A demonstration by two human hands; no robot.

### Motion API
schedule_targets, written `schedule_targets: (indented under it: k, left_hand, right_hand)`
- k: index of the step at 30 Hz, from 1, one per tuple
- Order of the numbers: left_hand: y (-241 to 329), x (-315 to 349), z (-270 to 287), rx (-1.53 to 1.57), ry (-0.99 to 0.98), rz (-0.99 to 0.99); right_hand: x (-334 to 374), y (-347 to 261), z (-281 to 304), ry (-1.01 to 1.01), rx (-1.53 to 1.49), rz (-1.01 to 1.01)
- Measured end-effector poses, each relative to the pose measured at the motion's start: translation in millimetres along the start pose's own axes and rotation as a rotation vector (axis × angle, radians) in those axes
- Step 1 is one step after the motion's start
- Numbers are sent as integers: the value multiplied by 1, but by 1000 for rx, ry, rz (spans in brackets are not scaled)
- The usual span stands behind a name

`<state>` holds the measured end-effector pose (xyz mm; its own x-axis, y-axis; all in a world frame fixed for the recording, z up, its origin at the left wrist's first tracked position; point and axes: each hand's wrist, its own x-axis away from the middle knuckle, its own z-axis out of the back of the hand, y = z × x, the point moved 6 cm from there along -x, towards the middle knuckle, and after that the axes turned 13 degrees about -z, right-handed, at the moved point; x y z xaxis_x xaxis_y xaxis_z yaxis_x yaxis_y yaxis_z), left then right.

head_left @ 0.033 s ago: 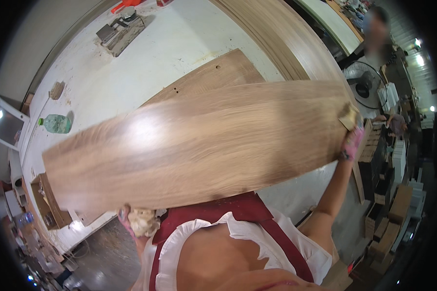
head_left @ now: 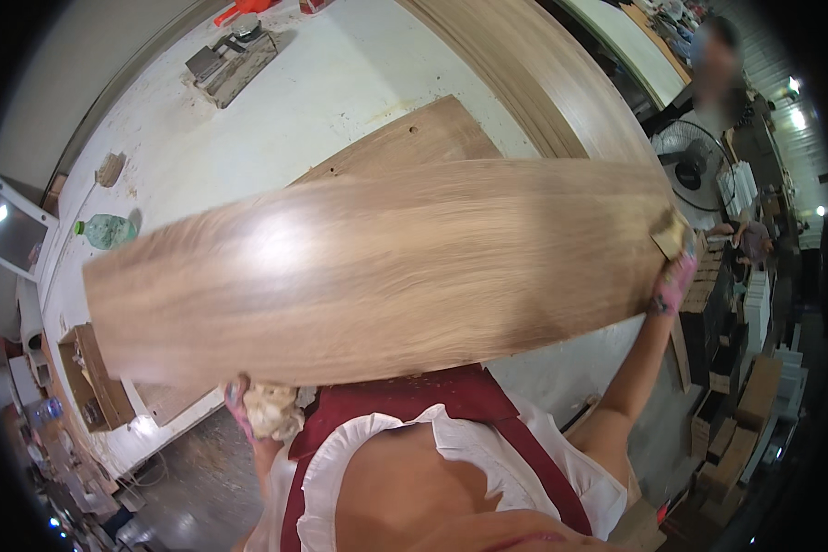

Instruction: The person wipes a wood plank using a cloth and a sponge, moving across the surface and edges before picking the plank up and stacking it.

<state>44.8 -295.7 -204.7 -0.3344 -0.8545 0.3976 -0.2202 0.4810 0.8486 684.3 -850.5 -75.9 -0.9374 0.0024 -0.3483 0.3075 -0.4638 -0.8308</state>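
Note:
A long wood-grain board (head_left: 368,267) lies across the view in front of me, tilted, its near edge close to my red apron (head_left: 405,419). My right hand (head_left: 674,281), in a pink glove, is closed at the board's right end. It grips a small yellowish pad (head_left: 669,237) against the surface; the pad's exact kind is unclear. My left hand (head_left: 239,405), also in pink, is at the near edge toward the left, closed around a crumpled beige rag (head_left: 274,411). Some of its fingers are hidden. Beneath the board shows another wood-grain panel (head_left: 405,143) with drilled holes.
A white worktable (head_left: 340,78) holds a green-capped bottle (head_left: 106,232), a small scale-like device (head_left: 233,64) and a brush-like block (head_left: 110,169). Stacked boards (head_left: 561,78) lie at the far right. An open box (head_left: 97,377) sits left; a fan (head_left: 695,161) and a person stand beyond.
The board has turned slightly: its left end moved away from me and its right end a little nearer. My right hand moved slightly right and nearer with the yellowish pad.

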Motion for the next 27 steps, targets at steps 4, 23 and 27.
schedule_targets:
  k: [4, 23, 27]
  left_hand:
    - [-1, -48, -121, -34, -252, 20]
    - [-105, -173, -623, -297, -1088, -562]
    - [-98, -191, -663, -279, -1093, -326]
  right_hand:
    - [11, 42, 90, 133, -232, -326]
    - [119, 50, 180, 620, -216, -575]
    - [100, 72, 179, 450, -105, -594]
